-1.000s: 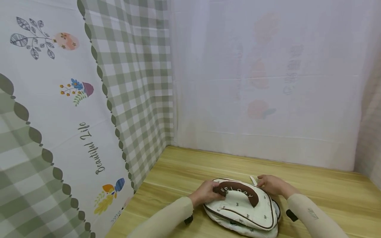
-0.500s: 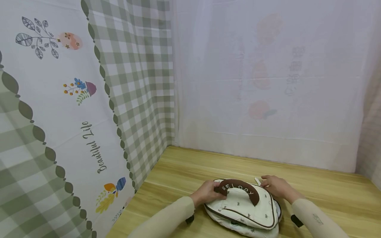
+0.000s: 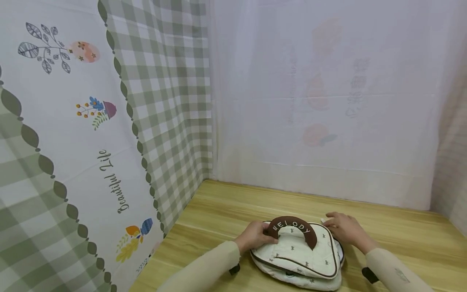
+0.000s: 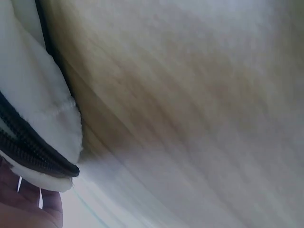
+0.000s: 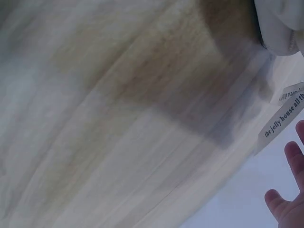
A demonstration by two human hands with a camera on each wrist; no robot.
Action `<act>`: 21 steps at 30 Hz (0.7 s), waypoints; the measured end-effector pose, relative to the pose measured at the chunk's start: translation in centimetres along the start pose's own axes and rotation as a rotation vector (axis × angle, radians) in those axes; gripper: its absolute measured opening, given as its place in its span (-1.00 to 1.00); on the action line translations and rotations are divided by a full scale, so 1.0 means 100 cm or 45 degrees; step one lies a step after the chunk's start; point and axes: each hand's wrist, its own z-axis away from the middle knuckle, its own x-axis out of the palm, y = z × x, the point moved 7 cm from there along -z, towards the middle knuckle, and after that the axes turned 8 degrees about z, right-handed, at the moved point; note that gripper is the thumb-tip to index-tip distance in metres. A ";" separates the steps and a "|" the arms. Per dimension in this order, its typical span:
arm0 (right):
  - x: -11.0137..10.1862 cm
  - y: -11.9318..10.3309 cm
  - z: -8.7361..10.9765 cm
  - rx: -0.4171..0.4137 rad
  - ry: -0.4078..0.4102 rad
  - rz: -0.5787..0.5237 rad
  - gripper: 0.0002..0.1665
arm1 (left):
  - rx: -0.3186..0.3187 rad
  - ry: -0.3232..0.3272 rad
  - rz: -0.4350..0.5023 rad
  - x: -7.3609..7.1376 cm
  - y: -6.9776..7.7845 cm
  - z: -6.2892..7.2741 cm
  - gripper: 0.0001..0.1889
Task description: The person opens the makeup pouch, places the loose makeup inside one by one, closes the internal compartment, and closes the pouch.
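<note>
A small white bag [image 3: 292, 255] with tiny prints, brown piping and a brown handle [image 3: 292, 223] lettered "MELODY" lies on the table. My left hand [image 3: 254, 236] grips its left edge by the handle's end, thumb on top. In the left wrist view, fingers [image 4: 33, 204] lie under the edge beside a dark zipper [image 4: 38, 152]. At the bag's far right corner, my right hand [image 3: 343, 228] pinches a white ribbon pull. That ribbon [image 5: 282, 116], printed "the jolly house all th…", shows in the right wrist view; its gripped part is out of frame.
The wood-grain table [image 3: 219, 211] spreads behind and beside the bag. A green checked cloth [image 3: 171, 101] hangs along the left, and a pale white cloth [image 3: 255, 101] covers the back. Dark wrist straps [image 3: 370, 275] show under the sleeves.
My right hand has moved a little to the right with the ribbon. The handle stands slightly higher, and my left hand keeps its place on the bag.
</note>
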 end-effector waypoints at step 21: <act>-0.029 0.000 0.062 0.197 0.106 0.022 -0.94 | 0.045 0.095 -0.023 0.003 0.006 0.004 -0.83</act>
